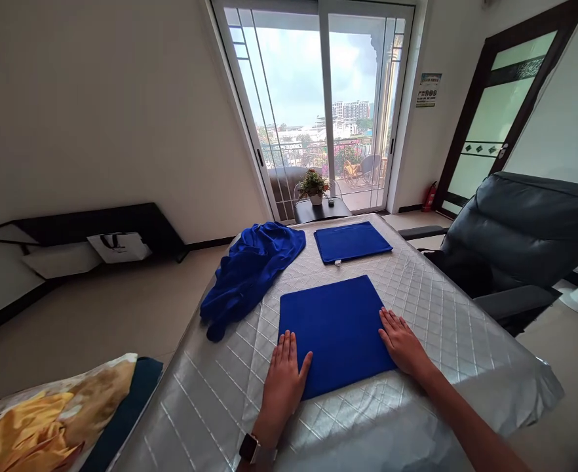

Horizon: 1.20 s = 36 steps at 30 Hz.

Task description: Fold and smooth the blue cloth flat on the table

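Note:
A blue cloth folded into a flat rectangle (335, 328) lies on the silver quilted table cover (417, 288). My left hand (285, 375) rests flat on its left edge, fingers extended and thumb spread. On the right edge lies my right hand (401, 341), palm down with its fingers stretched out. Neither hand grips anything. Beyond this cloth sits a second folded blue cloth (352, 242), with a small white tag at its near edge. A crumpled blue cloth (254, 269) is heaped at the table's far left.
A black armchair (529, 229) stands to the right of the table. At the lower left are yellow and patterned fabrics (38, 426). Past the far edge, a potted plant (313, 186) stands on a small dark table (322, 210) before the glass doors.

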Available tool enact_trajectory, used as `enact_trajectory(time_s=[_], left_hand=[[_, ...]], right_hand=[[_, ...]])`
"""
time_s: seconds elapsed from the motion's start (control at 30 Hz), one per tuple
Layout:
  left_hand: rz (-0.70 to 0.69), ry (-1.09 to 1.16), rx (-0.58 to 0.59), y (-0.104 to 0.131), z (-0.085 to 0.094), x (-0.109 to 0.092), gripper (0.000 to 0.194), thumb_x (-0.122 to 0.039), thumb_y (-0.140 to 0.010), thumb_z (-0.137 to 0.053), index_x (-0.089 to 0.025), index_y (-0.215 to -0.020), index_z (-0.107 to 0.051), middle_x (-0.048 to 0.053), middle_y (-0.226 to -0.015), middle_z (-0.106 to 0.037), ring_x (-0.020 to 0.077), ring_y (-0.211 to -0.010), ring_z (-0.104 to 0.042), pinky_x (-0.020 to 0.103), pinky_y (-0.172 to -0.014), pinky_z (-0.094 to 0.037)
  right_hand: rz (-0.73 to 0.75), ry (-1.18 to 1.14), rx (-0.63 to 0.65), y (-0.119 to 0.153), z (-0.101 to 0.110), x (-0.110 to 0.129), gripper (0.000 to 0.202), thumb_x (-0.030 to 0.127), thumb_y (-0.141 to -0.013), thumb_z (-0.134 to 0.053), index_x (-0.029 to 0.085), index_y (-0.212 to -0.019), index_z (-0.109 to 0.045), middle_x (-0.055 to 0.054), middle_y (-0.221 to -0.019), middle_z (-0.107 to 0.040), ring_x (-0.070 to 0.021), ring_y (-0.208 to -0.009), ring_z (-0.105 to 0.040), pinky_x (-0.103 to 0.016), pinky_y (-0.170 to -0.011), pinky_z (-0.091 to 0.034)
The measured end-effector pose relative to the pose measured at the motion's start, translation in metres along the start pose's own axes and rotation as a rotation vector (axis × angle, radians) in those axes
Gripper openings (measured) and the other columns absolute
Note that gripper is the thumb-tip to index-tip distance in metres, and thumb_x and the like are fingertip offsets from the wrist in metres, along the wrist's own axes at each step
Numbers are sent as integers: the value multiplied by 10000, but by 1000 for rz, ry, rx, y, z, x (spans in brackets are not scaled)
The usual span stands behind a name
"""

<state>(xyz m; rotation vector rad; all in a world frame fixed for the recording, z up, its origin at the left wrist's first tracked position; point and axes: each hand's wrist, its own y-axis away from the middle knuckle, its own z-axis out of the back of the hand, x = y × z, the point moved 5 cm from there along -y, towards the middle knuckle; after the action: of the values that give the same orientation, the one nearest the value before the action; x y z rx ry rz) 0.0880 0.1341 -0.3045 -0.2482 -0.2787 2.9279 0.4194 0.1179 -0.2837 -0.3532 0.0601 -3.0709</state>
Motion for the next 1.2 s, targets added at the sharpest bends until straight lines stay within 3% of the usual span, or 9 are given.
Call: enact_trajectory(time_s=[0.27, 0.53, 0.63, 0.7, 0.83, 0.93, 1.03, 1.2], left_hand=[[-16, 1, -58, 0, -7, 3, 807, -633, -1018, -194, -79, -1600, -277, 165, -1659, -311, 287, -1543, -274, 506, -1237, -302], [-9, -40, -59, -6, -5, 8, 844, -664, -1011, -211, -70, -1609, -231, 193, -1651, -314, 314, -1538, -279, 543, -1228, -315], [-49, -28, -20, -12, 1, -23, 817, -646, -1021, -232, -81, -1611, -225, 187, -1656, -302, 309, -1543, -262, 534, -1232, -318], [-142, -2, 37, -16, 4, -64, 777, -623, -1033, -244, -103, -1610, -245, 166, -1658, -303, 292, -1541, -269, 513, -1236, -326], [-392, 52, 85, -20, 5, -166, 703, -558, -1054, -263, -137, -1616, -238, 133, -1665, -296, 259, -1547, -252, 476, -1232, -352], [-517, 80, 89, -22, 1, -217, 652, -498, -1070, -253, -146, -1618, -228, 115, -1666, -294, 233, -1553, -232, 451, -1243, -338], [-540, 93, 94, -23, -2, -229, 636, -479, -1075, -244, -151, -1619, -218, 104, -1667, -289, 224, -1556, -218, 449, -1254, -318], [-470, 60, 139, -19, 0, -196, 664, -525, -1069, -216, -154, -1620, -192, 102, -1680, -246, 238, -1556, -218, 475, -1253, -313]], right_hand=[[-15, 12, 27, 32, -5, -1, 603, 406, -1078, -167, 137, -1615, -220, -39, -1680, -174, -209, -1563, -151, -449, -1270, -199], [-19, -20, 11, 35, 0, 3, 602, 407, -1080, -162, 133, -1615, -196, -41, -1681, -150, -199, -1563, -145, -454, -1276, -181], [-21, -33, 8, 34, 2, 5, 602, 406, -1081, -166, 126, -1613, -210, -44, -1679, -152, -202, -1562, -150, -453, -1276, -182], [-22, -34, 3, 34, 3, 5, 600, 397, -1080, -180, 122, -1612, -221, -48, -1676, -160, -206, -1562, -150, -454, -1275, -183], [-23, -22, 11, 33, 3, 4, 598, 368, -1069, -230, 111, -1609, -230, -54, -1671, -173, -219, -1561, -158, -452, -1274, -188], [-11, -2, 36, 33, 1, 3, 585, 310, -1054, -249, 120, -1607, -235, -28, -1672, -152, -218, -1562, -146, -439, -1280, -169], [1, -9, 44, 32, 1, 2, 578, 298, -1051, -253, 141, -1607, -239, -6, -1671, -142, -213, -1563, -135, -433, -1283, -163], [-20, -46, 45, 32, 2, 1, 597, 361, -1064, -238, 119, -1609, -215, -21, -1671, -144, -214, -1564, -137, -444, -1283, -163]])
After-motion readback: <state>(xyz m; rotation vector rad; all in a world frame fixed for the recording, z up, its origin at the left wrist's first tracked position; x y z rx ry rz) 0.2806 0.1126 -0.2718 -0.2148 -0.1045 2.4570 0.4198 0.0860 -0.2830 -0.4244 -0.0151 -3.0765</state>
